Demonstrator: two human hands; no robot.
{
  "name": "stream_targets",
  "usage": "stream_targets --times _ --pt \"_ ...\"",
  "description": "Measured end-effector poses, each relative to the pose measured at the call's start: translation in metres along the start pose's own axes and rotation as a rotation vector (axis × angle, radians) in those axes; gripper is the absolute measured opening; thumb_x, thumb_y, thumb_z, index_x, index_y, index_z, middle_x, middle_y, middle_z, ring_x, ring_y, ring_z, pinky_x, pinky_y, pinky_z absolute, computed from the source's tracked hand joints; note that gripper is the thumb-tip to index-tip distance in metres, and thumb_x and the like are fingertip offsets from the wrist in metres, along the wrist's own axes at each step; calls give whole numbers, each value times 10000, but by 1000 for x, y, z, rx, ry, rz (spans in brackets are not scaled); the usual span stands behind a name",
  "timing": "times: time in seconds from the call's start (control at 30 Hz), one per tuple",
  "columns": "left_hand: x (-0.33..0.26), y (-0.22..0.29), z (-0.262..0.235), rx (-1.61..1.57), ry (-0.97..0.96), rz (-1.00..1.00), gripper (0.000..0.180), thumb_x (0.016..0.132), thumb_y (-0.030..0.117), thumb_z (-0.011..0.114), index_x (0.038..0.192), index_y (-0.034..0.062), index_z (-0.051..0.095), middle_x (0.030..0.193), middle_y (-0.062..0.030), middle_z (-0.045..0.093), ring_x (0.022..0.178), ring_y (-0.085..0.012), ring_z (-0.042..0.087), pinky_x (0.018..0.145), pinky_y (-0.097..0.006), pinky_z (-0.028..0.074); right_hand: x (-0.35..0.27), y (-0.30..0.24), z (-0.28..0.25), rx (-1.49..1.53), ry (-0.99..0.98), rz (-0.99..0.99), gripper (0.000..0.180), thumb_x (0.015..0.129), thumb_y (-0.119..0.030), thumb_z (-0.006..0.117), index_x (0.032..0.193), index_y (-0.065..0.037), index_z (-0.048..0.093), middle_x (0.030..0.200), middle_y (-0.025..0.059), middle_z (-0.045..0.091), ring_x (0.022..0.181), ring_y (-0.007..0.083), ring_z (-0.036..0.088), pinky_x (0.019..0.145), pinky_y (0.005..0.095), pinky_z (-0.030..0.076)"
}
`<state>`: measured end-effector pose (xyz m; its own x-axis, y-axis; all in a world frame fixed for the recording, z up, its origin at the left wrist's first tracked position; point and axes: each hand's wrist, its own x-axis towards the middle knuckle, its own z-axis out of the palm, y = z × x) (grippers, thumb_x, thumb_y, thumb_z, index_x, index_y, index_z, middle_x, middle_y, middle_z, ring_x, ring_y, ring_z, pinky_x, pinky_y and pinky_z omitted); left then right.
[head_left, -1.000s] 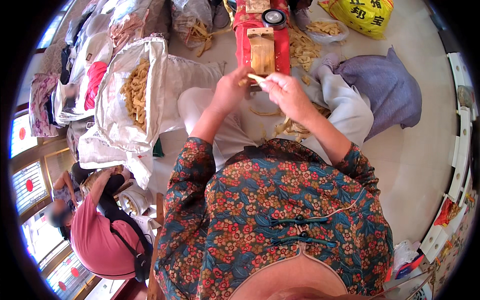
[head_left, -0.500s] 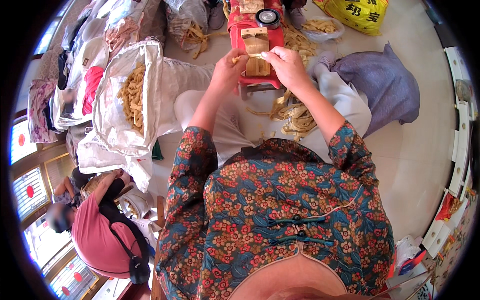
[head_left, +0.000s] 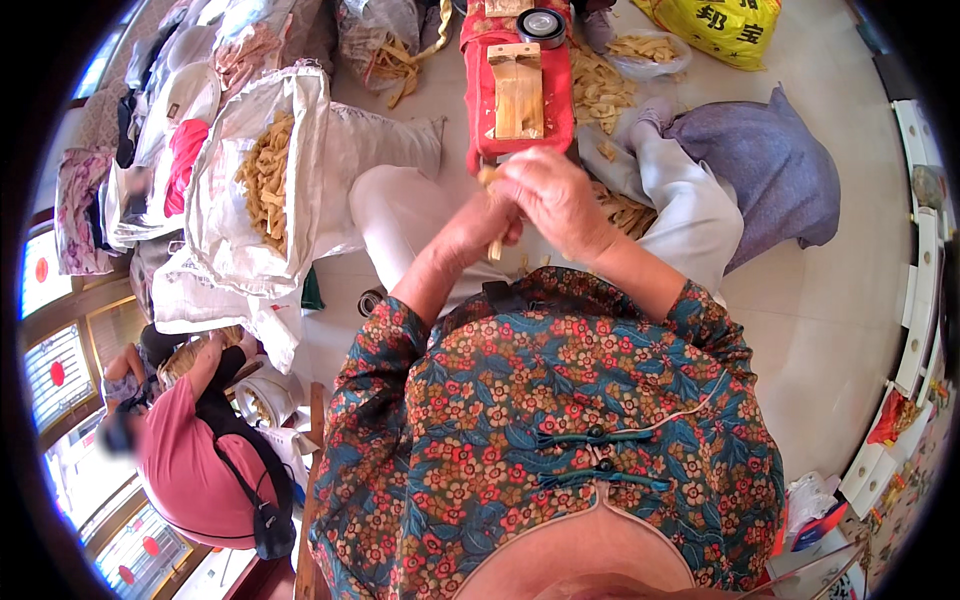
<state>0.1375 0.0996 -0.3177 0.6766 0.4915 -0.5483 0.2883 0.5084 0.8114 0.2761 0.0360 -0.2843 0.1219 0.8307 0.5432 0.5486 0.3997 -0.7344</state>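
Note:
Close together in front of my lap, both hands are closed on a pale yellow strip (head_left: 495, 250). Its short end hangs below my left hand (head_left: 470, 232), and another bit shows at the fingertips of my right hand (head_left: 555, 200). The fingers hide most of it, and my right hand is slightly blurred. Just beyond them, a wooden block (head_left: 518, 98) lies on a narrow stand covered with red cloth (head_left: 558, 105). Neither hand touches the block. A round black tin with a silvery centre (head_left: 541, 28) sits at its far right.
On the left, an open white sack (head_left: 312, 165) holds many curled strips. More strips (head_left: 600, 95) lie on the floor right of the stand, with a bluish-grey sack (head_left: 765, 165) and yellow bag (head_left: 725, 30) beyond. Another person in pink (head_left: 210, 460) sits at lower left.
Both hands have drawn back from over the wooden block toward my body and come together. The strip, earlier stretched between them across the block, is now mostly inside my fingers.

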Motion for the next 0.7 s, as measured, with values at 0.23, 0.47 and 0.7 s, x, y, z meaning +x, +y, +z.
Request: stream_targets --times 0.23,0.47,0.7 --pt "-7 8 15 -522 145 -33 139 921 162 486 928 41 555 800 -25 566 688 -109 548 546 -236 438 -24 -8 18 318 -53 239 103 844 -108 615 903 -24 603 791 128 592 781 310 586 686 372 469" --pt "-8 -1 3 187 59 107 109 865 121 502 894 64 591 805 -64 586 695 -203 573 587 -319 467 -2 6 8 48 10 117 207 927 -182 515 874 10 570 718 125 578 673 279 583 600 353 455" --pt "-26 31 17 768 630 896 260 770 -4 529 1008 54 617 997 -126 611 933 -303 598 804 -356 487 -4 12 10 994 -59 916 248 938 -256 517 859 -24 555 658 11 553 456 85 495 394 244 395"
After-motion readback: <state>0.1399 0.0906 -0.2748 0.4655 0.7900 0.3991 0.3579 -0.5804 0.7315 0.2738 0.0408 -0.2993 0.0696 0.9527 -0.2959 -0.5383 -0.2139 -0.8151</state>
